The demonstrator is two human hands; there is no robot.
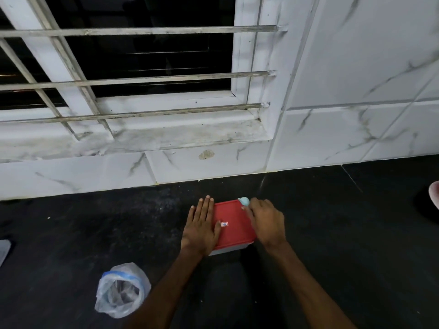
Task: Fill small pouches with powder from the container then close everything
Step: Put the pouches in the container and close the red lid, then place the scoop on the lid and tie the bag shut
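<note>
A person is leaning over a dark table and is putting both hands on a box. The box is sitting near the middle of the table, a little way in front of the wall. It is white below, and a red lid is lying flat on top, covering it. A small white sticker is showing in the middle of the lid. The left hand is lying flat on the left side of the lid, and its fingers are lying straight and pressed together, pointing at the wall. The right hand is resting on the right side of the lid, with its fingers bending down at the far right corner and its thumb reaching across the red top. A small light blue thing is peeking out at that corner and touching the right hand, but I cannot tell whether the fingers are pinching it or only pressing on the lid. A clear plastic bag with a blue strip near its mouth is sitting on the near left of the table, well apart from the box, with its mouth facing up. Behind the box a white tiled wall with grey streaks is rising, and a window with metal bars is looking dark. A pink thing is poking in at the right edge.
</note>
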